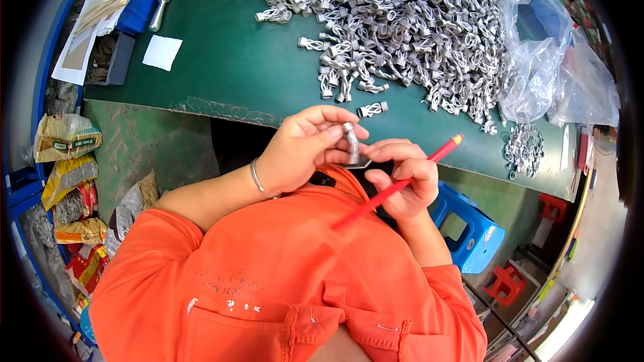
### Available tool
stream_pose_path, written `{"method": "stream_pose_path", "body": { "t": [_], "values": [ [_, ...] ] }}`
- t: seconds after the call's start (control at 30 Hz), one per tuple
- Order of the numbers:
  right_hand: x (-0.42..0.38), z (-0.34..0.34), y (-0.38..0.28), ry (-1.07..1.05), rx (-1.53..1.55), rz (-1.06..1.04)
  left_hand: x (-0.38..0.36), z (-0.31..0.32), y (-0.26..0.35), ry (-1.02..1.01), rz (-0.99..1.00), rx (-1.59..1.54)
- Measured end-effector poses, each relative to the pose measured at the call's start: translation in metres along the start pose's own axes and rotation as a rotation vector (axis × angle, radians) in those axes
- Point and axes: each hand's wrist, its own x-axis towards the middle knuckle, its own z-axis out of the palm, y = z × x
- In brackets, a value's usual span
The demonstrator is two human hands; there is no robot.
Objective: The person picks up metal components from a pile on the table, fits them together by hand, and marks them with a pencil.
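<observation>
My left hand pinches a small twisted silver metal part between thumb and fingers, over the front of my orange shirt. Close beside it on the right, my right hand has its fingers closed round a red pencil-like stick with a yellow tip, which slants up to the right. The fingertips of my right hand are near the lower end of the metal part, by a small flat dark edge. One loose metal part lies near the table edge, just beyond my hands.
A large heap of similar metal parts covers the back of the green table. Clear plastic bags and small rings are at the right. A white paper lies left. A blue stool stands below the table.
</observation>
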Motion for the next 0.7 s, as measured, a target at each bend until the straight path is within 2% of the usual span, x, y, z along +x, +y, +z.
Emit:
{"method": "stream_pose_path", "body": {
  "t": [0.03,0.07,0.13,0.23,0.27,0.37,0.43,0.47,0.53,0.6,0.7],
  "values": [
    [0.001,-0.003,0.001,0.011,-0.020,0.010,0.001,-0.001,0.001,-0.034,-0.128,-0.275],
    [0.002,-0.006,0.004,0.022,-0.040,0.017,0.001,0.002,0.004,0.017,-0.201,-0.328],
    [0.000,-0.008,0.016,0.247,-0.158,0.245,0.001,-0.009,0.001,0.010,-0.259,-0.448],
    [0.013,-0.021,0.040,0.041,-0.567,0.252,0.001,-0.017,0.001,-0.020,-0.213,-0.405],
    [0.015,-0.025,0.044,-0.068,-0.606,0.246,0.001,-0.016,0.002,-0.020,-0.212,-0.405],
    [0.015,-0.025,0.044,-0.074,-0.622,0.254,0.001,-0.011,0.002,0.063,-0.143,-0.243],
    [0.013,-0.023,0.043,0.004,-0.426,0.353,0.001,-0.006,0.000,0.155,-0.061,0.006],
    [0.011,-0.021,0.040,0.003,-0.426,0.352,0.001,-0.005,0.001,0.156,-0.060,0.006],
    [0.008,-0.016,0.030,0.246,0.197,0.640,0.001,-0.003,0.000,0.148,-0.018,0.103],
    [0.008,-0.012,0.020,0.249,0.219,0.651,0.002,0.003,0.001,0.149,-0.008,0.158],
    [0.004,-0.008,0.013,0.226,0.421,0.687,-0.001,0.002,0.002,0.117,0.009,0.230]
  ]
}}
